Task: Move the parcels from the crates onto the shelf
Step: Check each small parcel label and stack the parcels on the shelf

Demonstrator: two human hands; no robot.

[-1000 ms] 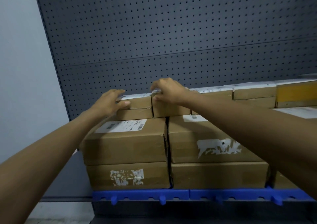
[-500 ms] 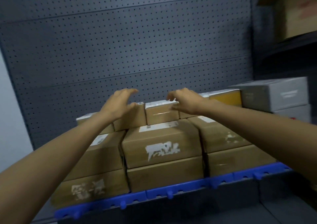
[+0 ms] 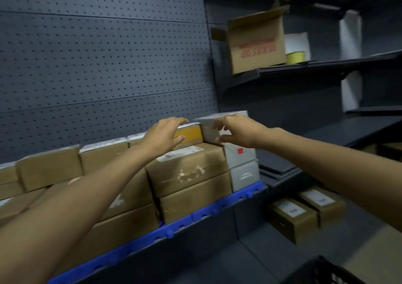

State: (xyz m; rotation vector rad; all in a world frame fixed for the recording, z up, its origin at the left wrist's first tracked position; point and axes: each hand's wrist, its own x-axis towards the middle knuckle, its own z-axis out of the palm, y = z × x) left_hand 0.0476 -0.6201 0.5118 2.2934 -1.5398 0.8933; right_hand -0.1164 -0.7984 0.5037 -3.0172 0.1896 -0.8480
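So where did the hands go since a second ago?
Both hands slid right along the top row. The left hand left the small brown boxes and now rests by the yellow-fronted parcel; the right hand has reached the grey parcel. Neither has lifted anything. The stacked parcels look unmoved.

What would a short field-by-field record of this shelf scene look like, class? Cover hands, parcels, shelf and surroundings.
left hand: open, fingers on the yellow parcel
right hand: open, touching the grey parcel at the row's right end
brown parcels: stacked in layers, filling the shelf
shelf: blue front edge, pegboard behind
upper right: open carton on a dark shelf
lower right: two labelled boxes
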